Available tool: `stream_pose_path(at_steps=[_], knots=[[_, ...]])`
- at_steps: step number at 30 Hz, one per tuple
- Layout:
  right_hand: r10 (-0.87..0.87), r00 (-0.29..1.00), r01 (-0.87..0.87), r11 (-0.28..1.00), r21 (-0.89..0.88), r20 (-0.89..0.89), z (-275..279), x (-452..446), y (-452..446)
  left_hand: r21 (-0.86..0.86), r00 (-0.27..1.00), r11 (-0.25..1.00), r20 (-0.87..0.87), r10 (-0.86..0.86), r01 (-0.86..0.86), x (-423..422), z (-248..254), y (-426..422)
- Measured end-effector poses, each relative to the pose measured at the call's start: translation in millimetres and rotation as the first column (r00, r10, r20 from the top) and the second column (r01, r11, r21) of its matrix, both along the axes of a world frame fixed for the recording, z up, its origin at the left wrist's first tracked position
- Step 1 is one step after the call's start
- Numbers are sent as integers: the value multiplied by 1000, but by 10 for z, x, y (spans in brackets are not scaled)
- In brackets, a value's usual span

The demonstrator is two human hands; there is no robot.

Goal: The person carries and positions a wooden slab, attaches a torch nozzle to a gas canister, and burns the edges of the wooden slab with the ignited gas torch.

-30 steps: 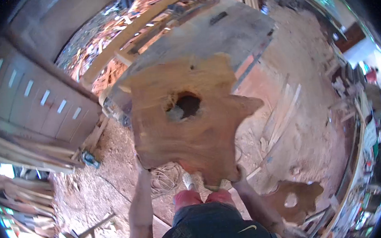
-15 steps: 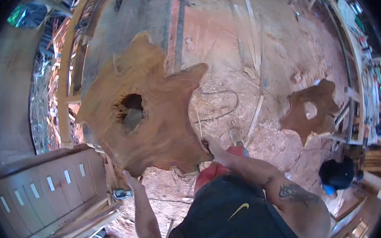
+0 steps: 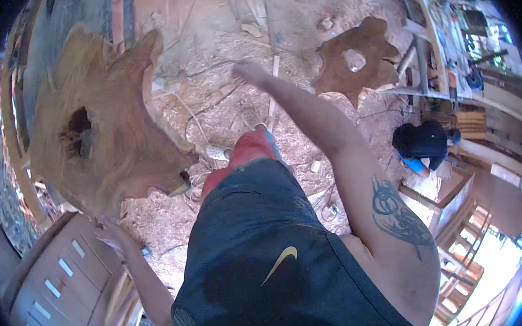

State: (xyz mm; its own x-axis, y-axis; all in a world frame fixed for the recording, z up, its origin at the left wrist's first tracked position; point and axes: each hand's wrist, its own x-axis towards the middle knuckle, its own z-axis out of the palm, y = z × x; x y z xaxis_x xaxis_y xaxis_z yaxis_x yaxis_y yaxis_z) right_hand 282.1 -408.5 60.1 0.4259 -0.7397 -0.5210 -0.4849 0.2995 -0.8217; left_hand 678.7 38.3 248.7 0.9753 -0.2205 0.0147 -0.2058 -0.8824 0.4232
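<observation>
A large, irregular wooden slab (image 3: pixel 117 125) with a ragged dark hole lies at the left of the head view. My left hand (image 3: pixel 113 233) is beside its near lower edge, fingers stretched out; whether it touches the wood I cannot tell. Out in front of me, to the right of the slab, my right hand (image 3: pixel 249 73) hangs over the dusty floor, apart from the wood. Motion blurs its fingers, and I see nothing held in it.
A smaller wooden slab (image 3: pixel 340 74) with a pale hole lies ahead at right. A person in dark clothes (image 3: pixel 422 141) crouches at the right. Cables (image 3: pixel 193 116) and shavings cover the floor. A panelled board (image 3: pixel 59 283) and timber stand at lower left.
My right hand has let go of the slab's near edge and swung forward and away from it. My view has turned right, so the slab now appears farther left.
</observation>
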Motion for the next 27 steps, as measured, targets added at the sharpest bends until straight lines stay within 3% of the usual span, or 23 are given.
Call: stream_pose_path(at_steps=[2,3,6,8,9,10,11,12,13,14,15,16,17,21,23,24,26,27], knots=[[-77,936,-23,961,-277,-344,-1,-620,-282,-131,972,967,122,-203,219,-302,49,-178],[-87,895,-53,953,-299,-437,242,-915,-240,-187,935,925,192,-297,332,-442,62,-247],[-73,825,-151,927,-343,-561,501,-1671,205,-306,850,807,18,-526,506,-692,-70,-290],[-276,901,248,961,-127,-333,882,-1741,819,-294,779,768,-106,-618,569,-966,64,-419],[-297,933,275,953,-129,-203,1020,-1756,1209,-289,736,748,-174,-655,597,-1107,139,-461],[-239,947,252,967,35,-216,1761,-1583,1542,-299,717,752,-240,-655,587,-1233,198,-518],[-14,990,-3,993,-121,-138,1801,-1645,1897,-310,695,756,-301,-653,576,-1343,258,-588],[102,969,-129,986,-110,-224,2233,-1561,2190,-322,668,757,-355,-654,569,-1422,291,-657],[254,963,-236,955,-181,86,1924,-1632,2511,-280,681,748,-308,-664,602,-1444,124,-621],[177,976,-190,977,99,128,2354,-1737,2624,-320,656,718,-293,-695,618,-1562,152,-690],[323,925,-342,937,-70,-201,2133,-2056,2677,-372,629,680,-266,-730,632,-1708,180,-814],[350,767,-505,847,-168,-538,1889,-2399,2523,-357,570,679,-372,-733,641,-1776,175,-894],[218,789,-401,891,-213,-575,1941,-2618,2341,-554,496,684,-474,-727,473,-1964,251,-1023],[-207,766,-18,939,-343,-608,2026,-3360,1732,-462,474,743,-576,-667,484,-2427,-65,-1274],[-282,932,221,940,-259,-227,1917,-3405,1684,-457,433,763,-635,-640,457,-2732,-350,-1527],[-229,968,204,956,-212,-103,1775,-3364,1892,-445,418,778,-665,-618,443,-2878,-421,-1660],[-151,960,135,987,-84,-236,1606,-3536,1881,-443,401,825,-725,-560,351,-3223,-486,-1971],[-84,870,101,995,8,-487,1593,-3839,1670,-447,395,849,-752,-527,282,-3370,-506,-2115]])
